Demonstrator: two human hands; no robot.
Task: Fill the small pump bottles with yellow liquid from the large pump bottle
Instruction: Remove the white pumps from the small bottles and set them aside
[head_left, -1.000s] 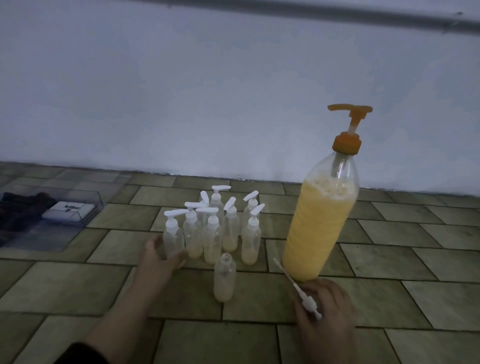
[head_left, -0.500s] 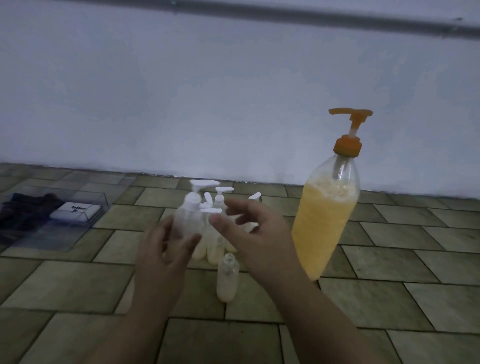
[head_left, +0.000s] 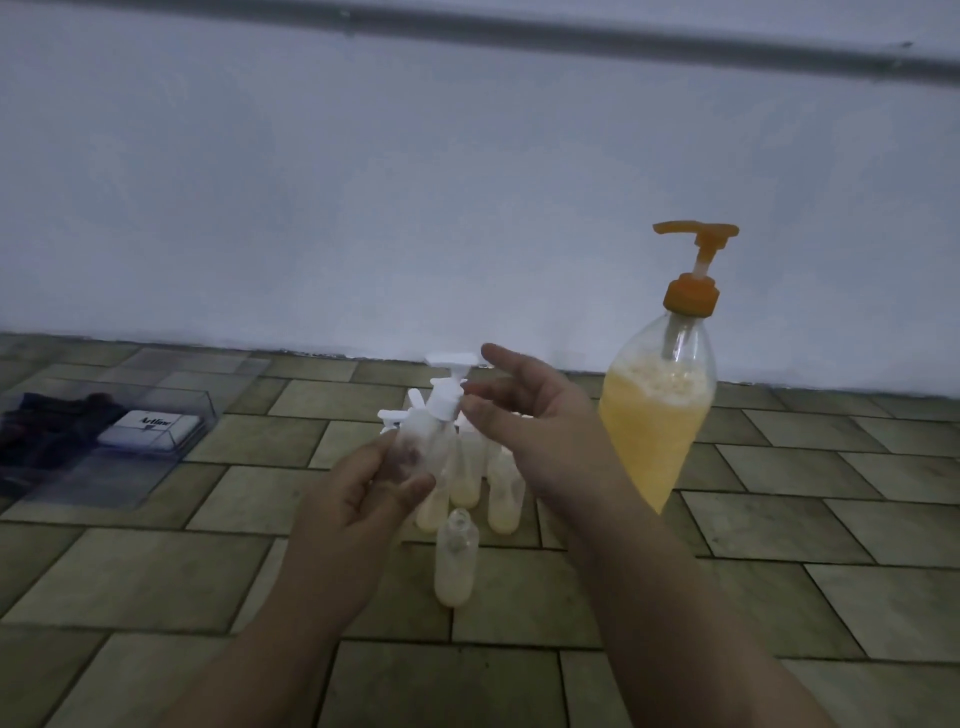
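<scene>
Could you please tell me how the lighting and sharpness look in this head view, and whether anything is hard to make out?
Head view: dim, flat light with a bluish wall; no hard shadows or glare. The left hand and right hand around the raised small pump bottle are soft with motion blur. The large pump bottle reads clearly and leans from wide-angle distortion.

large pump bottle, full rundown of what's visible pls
The large pump bottle is clear plastic, by the look of it, standing upright on the tiled floor near the wall, right of the small-bottle cluster. Yellow liquid fills most of it, with a foamy top just below the shoulder; the neck above is empty and the dip tube shows through. An orange screw collar and an orange pump head sit on top, stem raised, nozzle pointing left. No hand touches it; the right hand and forearm hide its lower left edge.
</scene>
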